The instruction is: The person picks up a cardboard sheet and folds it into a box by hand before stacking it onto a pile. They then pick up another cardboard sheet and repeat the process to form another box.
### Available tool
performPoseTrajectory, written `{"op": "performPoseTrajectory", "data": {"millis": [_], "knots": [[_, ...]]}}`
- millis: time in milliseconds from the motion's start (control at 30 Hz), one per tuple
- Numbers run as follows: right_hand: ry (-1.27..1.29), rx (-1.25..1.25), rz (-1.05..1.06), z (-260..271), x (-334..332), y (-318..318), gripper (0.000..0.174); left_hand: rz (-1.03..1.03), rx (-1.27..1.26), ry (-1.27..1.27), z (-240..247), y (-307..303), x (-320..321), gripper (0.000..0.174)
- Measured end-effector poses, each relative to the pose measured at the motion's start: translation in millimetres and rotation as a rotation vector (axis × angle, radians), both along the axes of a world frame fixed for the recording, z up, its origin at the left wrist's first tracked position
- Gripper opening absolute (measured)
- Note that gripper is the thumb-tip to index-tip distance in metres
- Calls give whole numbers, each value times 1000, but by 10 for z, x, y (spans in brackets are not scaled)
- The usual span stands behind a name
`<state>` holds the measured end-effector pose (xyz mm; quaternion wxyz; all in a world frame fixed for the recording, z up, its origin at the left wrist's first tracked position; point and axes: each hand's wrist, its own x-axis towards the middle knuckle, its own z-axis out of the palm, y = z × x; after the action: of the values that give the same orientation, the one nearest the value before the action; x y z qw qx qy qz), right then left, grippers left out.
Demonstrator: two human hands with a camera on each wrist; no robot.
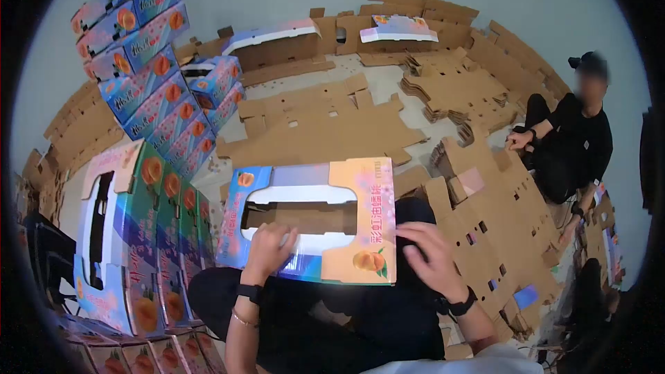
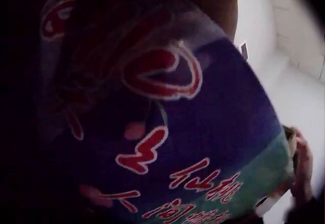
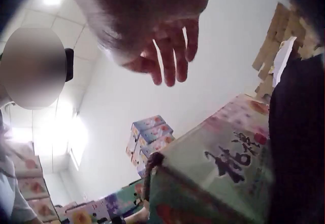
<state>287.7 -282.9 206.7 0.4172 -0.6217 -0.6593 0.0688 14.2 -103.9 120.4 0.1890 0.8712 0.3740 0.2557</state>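
— Where was the printed carton (image 1: 360,218) at that moment?

— It lay across the lap (image 1: 332,318) of the sitting person. The long window cut-out faced up, and the orange panel with the peach picture was at its right end.

— And the hands, how were they?

— The left hand (image 1: 269,248) was on the near edge of the carton, towards its left part. The fingers were bent over that edge and held it. The right hand (image 1: 428,253) was at the near right corner of the carton. In the right wrist view its fingers (image 3: 175,56) hung loose and a little spread, and they held nothing. Whether it touched the corner or was only just beside it, I could not tell.

— What stood around the carton?

— Just to the left of it was a row of folded cartons (image 1: 163,235), upright and pressed one to another. Behind it and to the left rose a tall stack (image 1: 149,62) of the same printed boxes. Beyond it lay flat brown blanks (image 1: 325,125), and more of them were piled to its right. Far to the right of it a second person (image 1: 575,138) in black clothes sat among those blanks.
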Motion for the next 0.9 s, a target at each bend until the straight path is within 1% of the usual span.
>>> {"op": "performPoseTrajectory", "data": {"millis": [33,100,133,167,233,267,300,367,433,500,533,567,600,633,667,700,767,800,833,900], "knots": [[-209,-97,122,35,-92,93,25,3,-20,-9,-42,-8,11,23],[-429,-209,225,-164,-259,235,36,67,38,14,-110,28,65,22],[-431,-253,251,-181,-289,315,39,92,54,-21,-206,55,76,23],[-460,-255,257,-152,-315,405,41,134,10,25,-267,79,63,22],[-610,-264,307,-11,-355,568,43,109,20,-21,-292,121,61,22],[-717,-199,342,15,-387,642,48,118,44,-6,-290,115,61,22],[-722,-218,345,-15,-429,713,48,122,70,3,-294,113,82,21],[-589,-217,597,-142,-521,845,50,130,82,19,-391,130,70,21],[-617,-233,597,-166,-607,944,53,119,94,18,-353,113,73,20],[-606,-335,571,-120,-690,1013,51,126,100,6,-279,67,67,20],[-532,-313,612,-180,-696,1043,51,116,106,8,-255,54,64,21],[-534,-318,618,-229,-719,1039,51,104,115,10,-253,43,58,22],[-539,-286,691,-271,-746,1015,49,108,110,9,-273,32,48,22],[-545,-251,763,-293,-788,989,47,68,91,62,-302,31,40,24],[-632,-224,786,-305,-855,940,35,27,70,114,-331,24,39,26],[-633,-227,786,-331,-937,889,35,26,67,112,-348,9,50,26],[-1024,-244,852,-361,-1066,811,22,-13,84,68,-362,-17,96,33],[-1164,-203,863,-313,-1087,801,16,-15,60,8,-375,-7,114,37],[-1163,-200,861,-320,-1086,805,16,-15,63,9,-370,-10,120,37],[-1168,-264,1007,-313,-1094,833,17,-38,82,-29,-353,-16,121,39]]}}
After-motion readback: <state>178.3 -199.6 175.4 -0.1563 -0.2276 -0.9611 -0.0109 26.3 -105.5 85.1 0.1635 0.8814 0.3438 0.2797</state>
